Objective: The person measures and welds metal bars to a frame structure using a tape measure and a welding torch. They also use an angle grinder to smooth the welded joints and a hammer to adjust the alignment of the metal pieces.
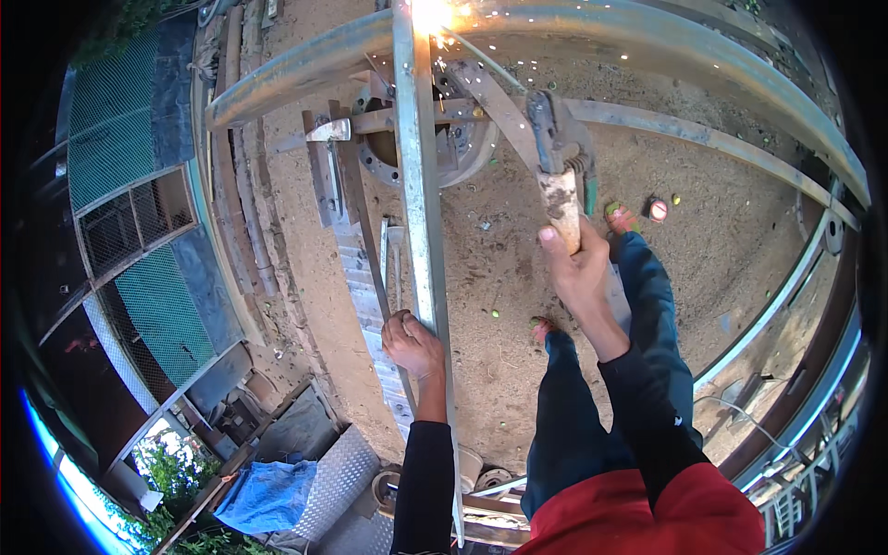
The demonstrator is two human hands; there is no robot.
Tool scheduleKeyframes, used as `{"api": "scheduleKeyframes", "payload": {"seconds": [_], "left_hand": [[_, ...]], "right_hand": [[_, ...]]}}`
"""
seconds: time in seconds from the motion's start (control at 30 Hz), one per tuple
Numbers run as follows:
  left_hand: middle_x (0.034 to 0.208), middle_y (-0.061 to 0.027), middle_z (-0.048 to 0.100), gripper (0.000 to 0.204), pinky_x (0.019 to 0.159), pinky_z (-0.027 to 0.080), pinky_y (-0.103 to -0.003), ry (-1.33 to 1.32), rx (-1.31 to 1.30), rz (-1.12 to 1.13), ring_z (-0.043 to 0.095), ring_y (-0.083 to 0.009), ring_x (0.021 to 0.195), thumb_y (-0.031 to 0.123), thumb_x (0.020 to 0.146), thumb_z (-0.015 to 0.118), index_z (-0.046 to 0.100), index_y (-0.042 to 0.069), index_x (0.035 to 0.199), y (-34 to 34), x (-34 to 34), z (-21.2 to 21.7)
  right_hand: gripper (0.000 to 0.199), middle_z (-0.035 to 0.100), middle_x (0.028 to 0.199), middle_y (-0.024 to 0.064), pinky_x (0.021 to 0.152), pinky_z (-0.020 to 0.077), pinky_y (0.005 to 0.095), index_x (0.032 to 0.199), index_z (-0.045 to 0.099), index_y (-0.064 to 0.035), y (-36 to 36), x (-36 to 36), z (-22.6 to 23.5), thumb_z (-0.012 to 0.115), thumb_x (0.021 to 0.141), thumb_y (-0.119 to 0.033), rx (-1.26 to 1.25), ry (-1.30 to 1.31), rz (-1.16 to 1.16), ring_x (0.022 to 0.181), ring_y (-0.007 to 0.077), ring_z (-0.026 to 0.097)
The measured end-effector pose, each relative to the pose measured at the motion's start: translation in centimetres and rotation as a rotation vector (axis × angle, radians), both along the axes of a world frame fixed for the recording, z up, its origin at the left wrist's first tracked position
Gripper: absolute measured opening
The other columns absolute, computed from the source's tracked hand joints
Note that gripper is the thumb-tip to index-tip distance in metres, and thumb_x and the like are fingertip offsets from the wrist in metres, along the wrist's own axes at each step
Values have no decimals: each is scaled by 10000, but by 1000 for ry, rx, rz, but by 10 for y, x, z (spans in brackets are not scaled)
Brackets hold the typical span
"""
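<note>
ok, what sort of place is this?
Likely an outdoor welding or metalworking yard: sparks fly at the tip of a thin rod in the electrode holder, long metal beams span the view, and the ground is bare dirt.

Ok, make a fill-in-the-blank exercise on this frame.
Of the left hand and right hand, the ____ one grips the rod holder.
The pale metal bar runs nearer the ____ hand.
Bright sparks show at the picture's ____ edge.
The crumpled cloth at lower left is ____.
Missing: right; left; top; blue.
</note>
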State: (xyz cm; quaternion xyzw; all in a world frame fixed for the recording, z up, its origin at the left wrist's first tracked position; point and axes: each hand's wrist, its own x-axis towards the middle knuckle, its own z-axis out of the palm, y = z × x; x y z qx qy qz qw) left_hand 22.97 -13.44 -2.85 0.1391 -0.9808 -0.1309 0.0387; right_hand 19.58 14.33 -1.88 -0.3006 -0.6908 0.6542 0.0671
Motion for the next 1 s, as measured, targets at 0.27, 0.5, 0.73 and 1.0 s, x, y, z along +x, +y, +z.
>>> {"api": "scheduleKeyframes", "payload": {"seconds": [0.27, 0.5, 0.73, 1.0], "left_hand": [[867, -221, 648, 280, 749, 462, -466, 93, 14, -8, 600, -390, 807, 190, 934, 488, 648, -37, 902, -6, 4, -9], [845, -155, 657, 290, 773, 462, -387, 169, 177, 122, 593, -263, 792, 194, 930, 502, 631, -55, 856, 11, 1, 4], [917, -112, 591, 225, 833, 437, -342, 416, 138, -16, 531, -201, 846, 149, 962, 498, 587, -56, 980, 41, 14, -7], [916, -142, 639, 218, 773, 496, -391, -734, 795, -593, 627, -283, 881, 110, 875, 647, 615, 8, 1065, 410, 79, -201]], "right_hand": [[170, 541, 604, 33, 411, 433, 251, 802, 517, -9, 78, 158, -24, 668, 754, 52, -694, -94, -221, 445, 114, 537], [187, 436, 580, 26, 398, 393, 296, 836, 454, -88, 124, 270, -58, 611, 741, -51, -1202, -187, -493, 425, 144, 428], [172, 394, 589, 22, 468, 368, 335, 809, 431, -101, 157, 317, -93, 592, 749, -95, -1341, 3, -759, 463, 170, 392], [217, 397, 574, 27, 532, 379, 359, 769, 412, -110, 187, 345, -105, 617, 697, -121, -1170, 103, -1104, 500, 199, 436]]}}
